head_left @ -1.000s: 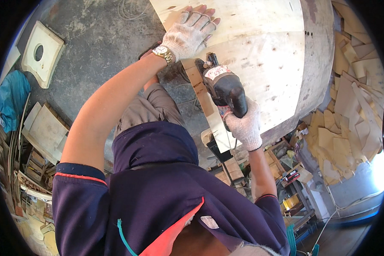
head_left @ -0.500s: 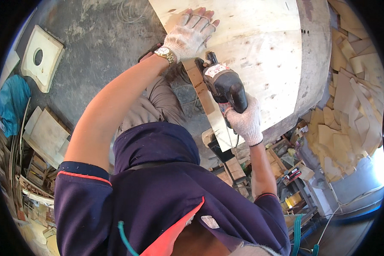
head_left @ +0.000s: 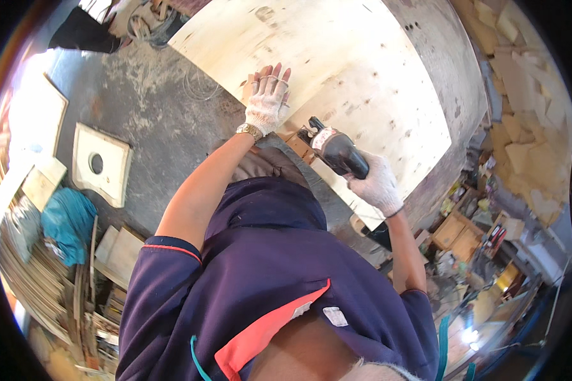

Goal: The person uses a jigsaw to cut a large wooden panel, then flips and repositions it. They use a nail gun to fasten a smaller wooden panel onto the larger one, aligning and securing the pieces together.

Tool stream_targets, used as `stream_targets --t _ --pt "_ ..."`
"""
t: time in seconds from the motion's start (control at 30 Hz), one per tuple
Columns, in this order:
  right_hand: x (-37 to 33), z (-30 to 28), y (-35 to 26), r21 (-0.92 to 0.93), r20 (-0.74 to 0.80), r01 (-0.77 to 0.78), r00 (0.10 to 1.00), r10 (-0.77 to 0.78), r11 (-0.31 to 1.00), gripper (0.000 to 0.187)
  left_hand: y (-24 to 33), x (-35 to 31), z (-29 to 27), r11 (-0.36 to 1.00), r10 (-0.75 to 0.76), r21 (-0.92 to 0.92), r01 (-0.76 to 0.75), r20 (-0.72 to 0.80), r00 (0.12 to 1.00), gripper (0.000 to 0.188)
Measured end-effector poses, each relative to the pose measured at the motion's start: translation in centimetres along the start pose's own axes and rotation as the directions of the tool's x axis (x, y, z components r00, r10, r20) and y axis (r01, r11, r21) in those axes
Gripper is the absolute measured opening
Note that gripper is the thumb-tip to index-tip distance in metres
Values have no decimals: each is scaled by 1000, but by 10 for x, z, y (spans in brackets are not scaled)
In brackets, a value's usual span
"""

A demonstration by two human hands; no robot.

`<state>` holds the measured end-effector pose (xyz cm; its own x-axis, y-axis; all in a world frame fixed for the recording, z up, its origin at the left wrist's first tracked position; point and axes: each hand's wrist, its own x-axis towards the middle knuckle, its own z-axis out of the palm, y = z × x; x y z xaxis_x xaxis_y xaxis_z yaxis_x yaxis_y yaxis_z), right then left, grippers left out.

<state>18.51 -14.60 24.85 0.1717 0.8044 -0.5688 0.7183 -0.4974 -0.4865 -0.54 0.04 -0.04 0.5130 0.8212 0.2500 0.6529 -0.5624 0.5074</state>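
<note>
Gloved in white knit, our left hand (head_left: pixel 267 101) lies flat with fingers spread on the near edge of a large plywood sheet (head_left: pixel 362 82), pressing down on it and gripping nothing. A metal wristwatch (head_left: pixel 250 132) circles that wrist. Our bare forearm runs back from it toward six o'clock, into a dark blue shirt with an orange collar flap.

Our right hand (head_left: pixel 376 185), also gloved, sits at about four o'clock from the left hand, a short way apart. Its fingers are wrapped tight around the rear grip of a black handheld power tool (head_left: pixel 333 149). The tool's front end points toward ten o'clock and meets the plywood's near edge, just beside the left wrist, above a narrow wooden strip (head_left: pixel 324 174) that runs under the sheet's edge. We cannot tell what kind of tool it is.

The plywood sheet fills the top centre of the view, from about eleven o'clock to two o'clock, pale and marked with small dark spots.

On the grey concrete floor (head_left: pixel 159 120) at nine o'clock lies a square wooden panel with a round hole (head_left: pixel 100 164). Below it, toward eight o'clock, sits a teal cloth bundle (head_left: pixel 67 222) among stacked offcuts. Pale wood scraps (head_left: pixel 527 127) pile up at three o'clock.
</note>
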Motion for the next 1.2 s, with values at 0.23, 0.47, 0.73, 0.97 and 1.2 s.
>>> stream_targets --t 0.23,0.47,0.73,0.97,1.2 --pt "-160 -15 2 351 -575 -107 759 304 930 35 -13 3 -1 990 -20 -137 18 -18 1000 66" --pt "-208 58 -64 793 -496 -234 290 818 563 19 -26 20 -24 980 47 -201 -14 163 986 68" --pt "-197 176 -144 997 28 -71 -67 997 -33 13 -22 88 -39 813 505 -490 -315 324 800 56" --pt "-132 215 -223 970 189 168 -57 980 -177 10 58 112 5 120 940 -786 -607 286 -184 46" --pt "-74 190 -235 995 94 -23 94 991 -92 14 149 47 85 -560 746 -797 -226 -366 -555 34"
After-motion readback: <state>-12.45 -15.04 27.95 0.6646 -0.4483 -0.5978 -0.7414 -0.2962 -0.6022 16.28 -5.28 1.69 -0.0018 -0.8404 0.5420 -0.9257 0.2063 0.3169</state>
